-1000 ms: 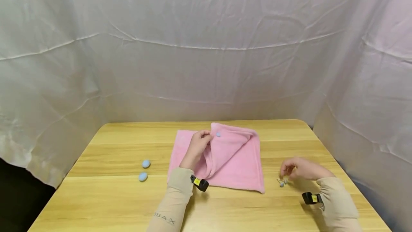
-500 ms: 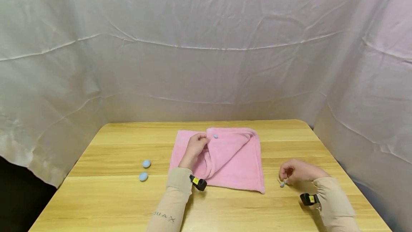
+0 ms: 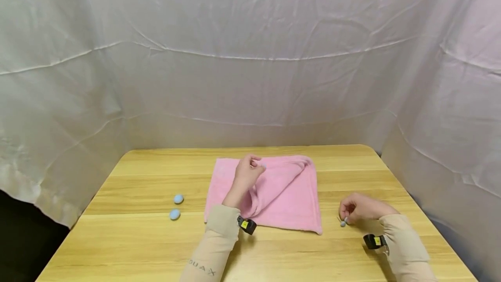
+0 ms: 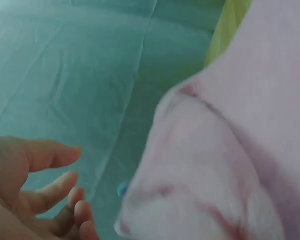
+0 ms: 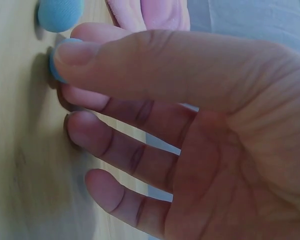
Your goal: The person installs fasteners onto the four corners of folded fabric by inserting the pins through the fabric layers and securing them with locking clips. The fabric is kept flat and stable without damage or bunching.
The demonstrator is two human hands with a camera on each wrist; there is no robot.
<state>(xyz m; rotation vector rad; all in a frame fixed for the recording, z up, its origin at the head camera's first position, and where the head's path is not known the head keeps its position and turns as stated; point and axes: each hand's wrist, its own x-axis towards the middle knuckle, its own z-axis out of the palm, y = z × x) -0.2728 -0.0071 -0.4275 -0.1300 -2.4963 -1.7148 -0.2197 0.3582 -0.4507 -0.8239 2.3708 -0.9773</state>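
Two pale blue discs [image 3: 178, 199] lie at the left of a wooden table [image 3: 117, 247]. Mid-table, a pink cloth [image 3: 289, 203] has one corner folded over, bearing a small blue dot [image 3: 264, 166]; the left hand [image 3: 246, 174] hangs beside it, thumb and fingers apart, holding nothing. At right, the right hand [image 3: 365, 207] pinches a round blue piece [image 5: 55, 70] between thumb and forefinger, near another blue piece [image 3: 342, 223]. One dot seems placed; discs and right-hand pieces are not yet on the cloth. Since half a second ago, the left hand has shifted right; the right hand barely moved
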